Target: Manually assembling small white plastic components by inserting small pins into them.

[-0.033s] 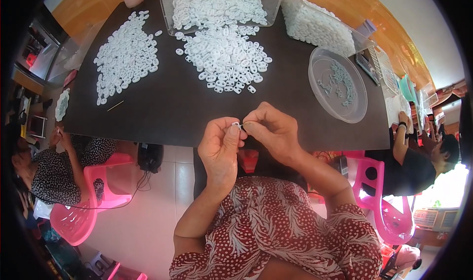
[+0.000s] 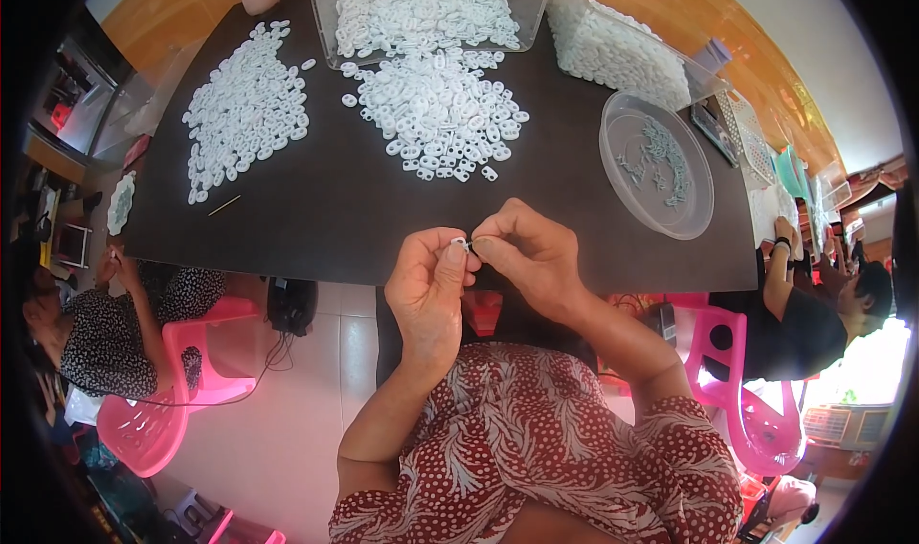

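Observation:
My left hand (image 2: 428,281) is closed, pinching a small white oval plastic piece (image 2: 459,243) between thumb and forefinger just above the table's near edge. My right hand (image 2: 531,257) meets it from the right with thumb and forefinger pressed together against the piece's side. Whatever tiny part sits between those right fingertips is too small to make out. Beyond my hands, a heap of white two-holed pieces (image 2: 436,113) spills from a clear plastic bin (image 2: 325,46). A second spread of white oval pieces (image 2: 247,109) lies to the left.
A round clear dish (image 2: 613,176) with small grey-green parts (image 2: 661,156) rests at the right. Behind it stands a clear container of white pieces (image 2: 613,51), beside a phone (image 2: 715,133). A thin yellowish stick (image 2: 224,205) lies at left. People sit on both sides, near pink chairs (image 2: 211,348).

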Demonstrator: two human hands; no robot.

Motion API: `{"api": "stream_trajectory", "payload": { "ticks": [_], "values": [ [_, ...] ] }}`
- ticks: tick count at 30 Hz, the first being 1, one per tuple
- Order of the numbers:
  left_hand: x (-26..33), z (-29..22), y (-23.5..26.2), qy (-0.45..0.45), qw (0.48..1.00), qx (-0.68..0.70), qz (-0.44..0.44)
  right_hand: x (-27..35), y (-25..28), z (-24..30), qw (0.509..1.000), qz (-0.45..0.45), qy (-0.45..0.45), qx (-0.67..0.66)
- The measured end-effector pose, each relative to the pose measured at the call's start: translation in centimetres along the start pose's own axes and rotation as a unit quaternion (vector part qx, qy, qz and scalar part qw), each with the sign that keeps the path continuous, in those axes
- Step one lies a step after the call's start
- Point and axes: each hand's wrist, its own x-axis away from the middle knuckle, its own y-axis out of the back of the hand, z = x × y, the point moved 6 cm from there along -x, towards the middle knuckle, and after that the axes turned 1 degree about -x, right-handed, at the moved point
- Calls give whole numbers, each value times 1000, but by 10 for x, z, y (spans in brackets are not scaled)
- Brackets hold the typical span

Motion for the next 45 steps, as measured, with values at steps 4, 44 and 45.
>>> {"api": "stream_trajectory", "payload": {
  "ticks": [4, 44, 45],
  "values": [
    [1, 0, 1, 5, 1000, -11, 18, 1, 0, -3, 1000, -1, -3, 6],
    [-6, 2, 10, -62, 993, -102, -22, -13, -9, 10, 988, 37, 45, 146],
    [-7, 2, 10, -49, 997, -59, -17, -14, -4, 14, 979, 26, 77, 187]
  ]
}}
